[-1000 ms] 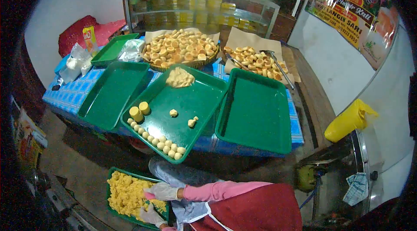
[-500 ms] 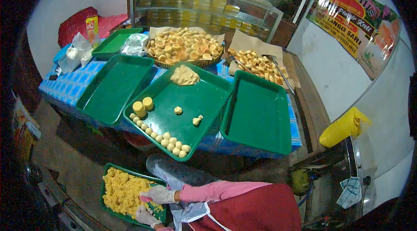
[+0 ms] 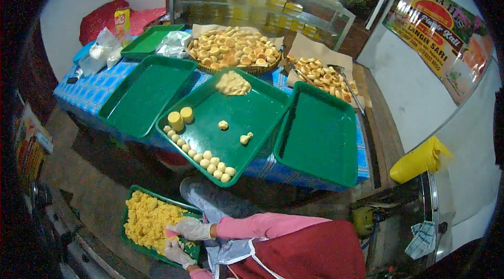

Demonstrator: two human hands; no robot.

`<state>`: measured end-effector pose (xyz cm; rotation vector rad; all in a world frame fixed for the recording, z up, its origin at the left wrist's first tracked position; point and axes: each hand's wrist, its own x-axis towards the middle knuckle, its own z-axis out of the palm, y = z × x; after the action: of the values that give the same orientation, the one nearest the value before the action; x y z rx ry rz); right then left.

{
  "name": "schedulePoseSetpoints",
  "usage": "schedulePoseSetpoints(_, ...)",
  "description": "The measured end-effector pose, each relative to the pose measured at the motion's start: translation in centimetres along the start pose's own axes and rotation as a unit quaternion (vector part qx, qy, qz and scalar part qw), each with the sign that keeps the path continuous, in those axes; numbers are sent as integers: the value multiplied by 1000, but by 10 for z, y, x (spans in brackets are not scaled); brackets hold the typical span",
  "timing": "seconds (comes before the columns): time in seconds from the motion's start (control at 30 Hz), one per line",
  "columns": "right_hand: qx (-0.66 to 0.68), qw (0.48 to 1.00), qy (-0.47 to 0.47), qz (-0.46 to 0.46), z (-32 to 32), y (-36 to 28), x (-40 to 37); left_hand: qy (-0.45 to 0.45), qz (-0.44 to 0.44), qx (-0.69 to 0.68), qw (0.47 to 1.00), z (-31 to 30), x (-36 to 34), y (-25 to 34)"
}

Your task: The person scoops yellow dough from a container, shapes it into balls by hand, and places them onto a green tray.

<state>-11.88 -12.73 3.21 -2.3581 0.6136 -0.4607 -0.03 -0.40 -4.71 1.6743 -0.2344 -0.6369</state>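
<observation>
Head view: my right hand point(image 3: 194, 228) pinches a pink item point(image 3: 171, 234) at the crumbly yellow mixture point(image 3: 148, 220); my left hand point(image 3: 178, 253) curls beside it, grip unclear. The green tray point(image 3: 195, 251) sits below the table's point(image 3: 84, 88) near edge.

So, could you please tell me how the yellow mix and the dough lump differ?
The yellow mix is crumbly and deeper in color, whereas the dough lump is smoother and paler. The yellow mix covers much of the lower tray; the dough lump takes up only the far end of the central tray. Both rest in green trays.
</observation>
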Motion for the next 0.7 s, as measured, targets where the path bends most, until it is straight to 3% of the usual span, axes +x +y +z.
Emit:
schedulePoseSetpoints(0.07, -8, 999, -37, 0, 4, -5, 0, 21, -10, -16, 1000, 3, -14, 11)
schedulePoseSetpoints(0.13, 15, 999, -40, -6, 11, 1, 7, 50, -33, -38, 997, 9, -17, 22)
schedulePoseSetpoints(0.17, 28, 999, 15, -20, 16, 1, 8, 56, -59, -24, 996, 6, -12, 19)
schedulePoseSetpoints(0.27, 12, 999, -21, -26, 38, 14, 9, 84, -47, -14, 995, 7, -10, 11)
schedulePoseSetpoints(0.37, -55, 997, -49, -25, 46, 18, 3, 21, -50, -60, 997, -4, 1, -10)
schedulePoseSetpoints(0.47, -47, 992, -110, -26, 19, 9, 8, 20, -28, -14, 999, -5, 0, -5)
schedulePoseSetpoints(0.57, 54, 998, -15, -16, 7, 14, 10, 59, 21, -31, 998, 2, -13, 4)
schedulePoseSetpoints(0.67, -56, 998, -1, -30, 29, 23, 5, 40, 48, -38, 997, -1, -7, -8)
schedulePoseSetpoints(0.7, -66, 992, -91, -50, 23, 27, 3, 42, 49, -23, 998, 0, -6, -7)
